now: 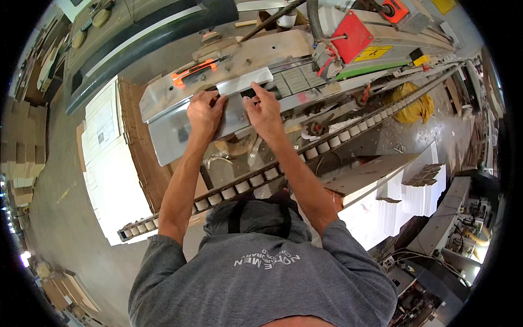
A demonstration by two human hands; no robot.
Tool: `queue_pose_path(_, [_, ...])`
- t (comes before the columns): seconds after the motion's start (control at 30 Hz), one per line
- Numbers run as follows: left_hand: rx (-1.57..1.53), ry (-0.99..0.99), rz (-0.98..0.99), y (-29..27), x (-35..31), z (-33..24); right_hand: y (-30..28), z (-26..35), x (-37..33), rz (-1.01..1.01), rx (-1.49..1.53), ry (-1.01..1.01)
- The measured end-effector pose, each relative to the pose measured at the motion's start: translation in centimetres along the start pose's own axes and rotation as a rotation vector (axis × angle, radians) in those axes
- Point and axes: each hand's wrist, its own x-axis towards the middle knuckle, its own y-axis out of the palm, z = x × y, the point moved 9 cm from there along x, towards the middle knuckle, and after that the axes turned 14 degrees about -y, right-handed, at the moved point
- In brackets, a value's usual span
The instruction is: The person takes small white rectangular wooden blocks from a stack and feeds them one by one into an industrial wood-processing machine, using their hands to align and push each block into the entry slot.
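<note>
A narrow white strip-like panel (245, 81) lies across the grey metal bed of a machine (180, 132). At its left end my left hand (206, 113) is closed, its thumb and fingertips pinched at the near edge. My right hand (264, 111) is by the right end. Its index fingertip touches the panel, while the thumb stands apart below and the other fingers curl. A dark gap shows between that thumb and index finger. Beyond the panel runs a dusty metal fence (261, 53) with an orange-handled tool (194, 73) on it.
A roller rail (256, 180) crosses between my body and the bed. White panels with brown cardboard (117, 152) stand at left, more white boards (403, 196) at right. A red machine guard (353, 36) rises at far right, near a yellow bag (414, 102).
</note>
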Motion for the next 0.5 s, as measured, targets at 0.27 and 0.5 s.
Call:
queue_pose_path(0.27, [-0.085, 0.152, -0.060, 1.6, -0.3, -2.7, -2.1, -0.5, 0.8, -0.112, -0.143, -0.150])
queue_pose_path(0.5, [-0.086, 0.220, -0.063, 6.1, 0.6, -7.9, -6.8, -4.2, 2.3, -0.174, -0.242, -0.152])
